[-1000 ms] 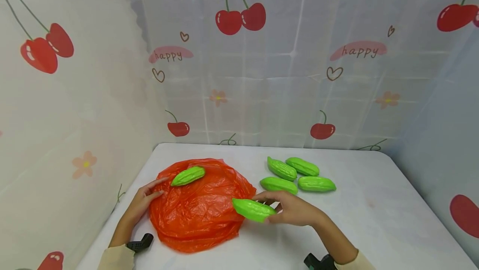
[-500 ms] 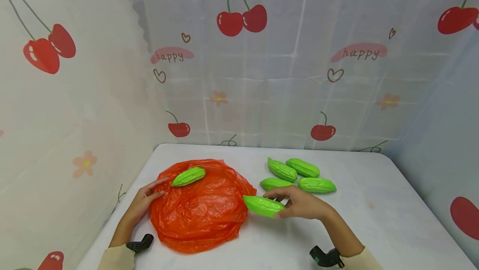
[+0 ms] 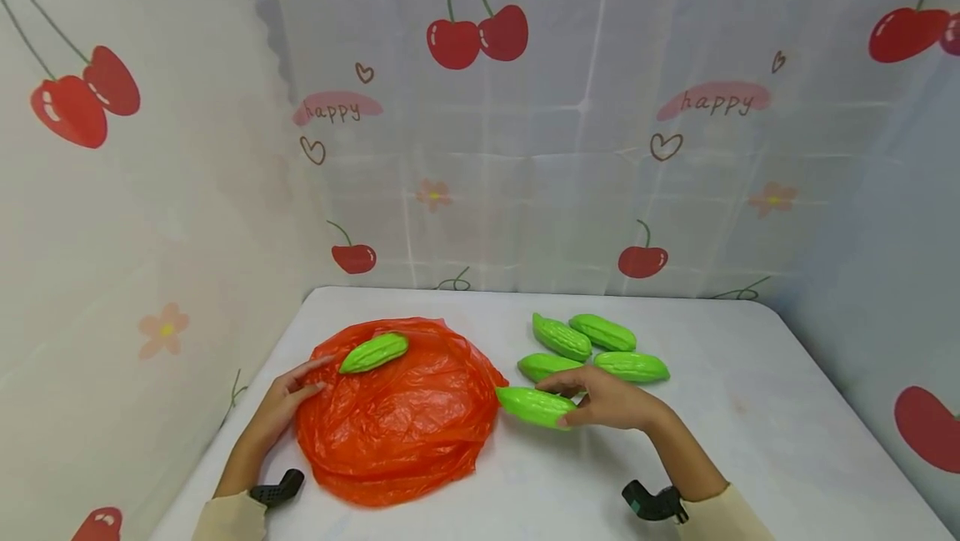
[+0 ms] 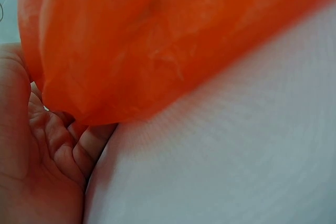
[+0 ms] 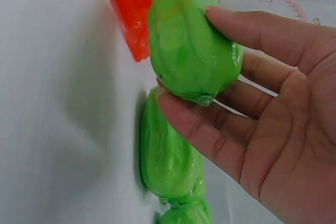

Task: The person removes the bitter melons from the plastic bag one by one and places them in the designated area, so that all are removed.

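Note:
In the head view a crumpled orange-red plastic bag (image 3: 397,433) lies on the left half of the table, with one green bitter melon (image 3: 374,353) on top. My left hand (image 3: 283,398) holds the bag's left edge; the left wrist view shows its fingers (image 4: 94,145) at the bag, partly hidden by the plastic. My right hand (image 3: 611,398) grips another bitter melon (image 3: 534,406) by its right end, thumb on one side and fingers on the other. Its left tip comes right at the bag's right edge. In the right wrist view this bitter melon (image 5: 186,45) is above the table.
Several more bitter melons (image 3: 561,337) lie grouped on the white table (image 3: 712,441) behind my right hand, one partly covered by it. A curtain (image 3: 525,149) printed with cherries rises behind the table and along its sides.
My right hand has moved right and slightly away from me with its bitter melon, drawing back from over the bag's right edge. The left hand and bag stay put.

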A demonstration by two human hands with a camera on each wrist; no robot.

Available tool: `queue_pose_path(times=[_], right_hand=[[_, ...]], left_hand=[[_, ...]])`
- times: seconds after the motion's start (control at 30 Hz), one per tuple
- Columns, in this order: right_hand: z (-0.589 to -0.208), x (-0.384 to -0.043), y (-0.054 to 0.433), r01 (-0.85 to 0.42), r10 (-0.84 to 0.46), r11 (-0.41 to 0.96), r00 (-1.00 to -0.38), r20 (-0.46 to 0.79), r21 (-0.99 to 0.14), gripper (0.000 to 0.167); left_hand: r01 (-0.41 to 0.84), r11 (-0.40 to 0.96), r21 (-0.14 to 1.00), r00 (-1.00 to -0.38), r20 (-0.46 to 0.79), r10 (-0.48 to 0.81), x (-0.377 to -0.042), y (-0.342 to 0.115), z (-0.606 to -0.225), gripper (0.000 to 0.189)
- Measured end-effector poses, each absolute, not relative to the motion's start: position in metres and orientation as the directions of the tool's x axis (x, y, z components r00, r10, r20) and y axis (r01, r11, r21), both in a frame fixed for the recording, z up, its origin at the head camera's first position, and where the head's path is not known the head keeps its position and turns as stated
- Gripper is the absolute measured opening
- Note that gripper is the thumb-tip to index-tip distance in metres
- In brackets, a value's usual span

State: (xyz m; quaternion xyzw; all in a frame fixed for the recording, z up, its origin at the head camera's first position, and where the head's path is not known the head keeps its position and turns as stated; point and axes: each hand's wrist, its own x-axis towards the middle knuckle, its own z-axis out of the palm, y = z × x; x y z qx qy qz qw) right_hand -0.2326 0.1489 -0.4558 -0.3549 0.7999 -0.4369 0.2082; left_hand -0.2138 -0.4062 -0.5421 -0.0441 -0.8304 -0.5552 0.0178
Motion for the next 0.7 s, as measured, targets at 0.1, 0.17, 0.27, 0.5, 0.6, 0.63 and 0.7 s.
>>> queue_pose_path(times=[0.1, 0.17, 0.27, 0.5, 0.6, 0.63, 0.7], right_hand=[[-0.4563, -0.234, 0.1503, -0.376, -0.751, 0.375, -0.659, -0.04, -0.847, 0.051], [-0.457, -0.2351, 0.1515, -0.373, -0.753, 0.387, -0.655, -0.056, -0.843, 0.05], [-0.459, -0.2368, 0.1535, -0.376, -0.754, 0.414, -0.652, -0.081, -0.829, 0.049], [-0.4617, -0.2401, 0.1558, -0.382, -0.755, 0.438, -0.648, -0.102, -0.814, 0.047], [-0.4614, -0.2399, 0.1561, -0.389, -0.758, 0.436, -0.645, -0.098, -0.812, 0.046], [-0.4616, -0.2398, 0.1562, -0.394, -0.76, 0.435, -0.642, -0.096, -0.81, 0.046], [-0.4624, -0.2396, 0.1568, -0.402, -0.763, 0.439, -0.639, -0.096, -0.804, 0.046]], left_hand=[[0.096, 0.362, 0.927, -0.995, 0.08, 0.06, -0.2127, -0.406, -0.5417, 0.046], [0.098, 0.352, 0.931, -0.995, 0.08, 0.064, -0.2124, -0.4056, -0.5411, 0.046], [0.1, 0.341, 0.935, -0.994, 0.082, 0.066, -0.2121, -0.4051, -0.5407, 0.046], [0.082, 0.381, 0.921, -0.996, 0.07, 0.046, -0.2119, -0.4057, -0.5393, 0.046], [0.088, 0.378, 0.922, -0.996, 0.074, 0.052, -0.2121, -0.4057, -0.5393, 0.046], [0.092, 0.374, 0.923, -0.996, 0.076, 0.056, -0.2122, -0.4056, -0.5394, 0.045], [0.098, 0.368, 0.924, -0.995, 0.081, 0.062, -0.2123, -0.4051, -0.5396, 0.045]])
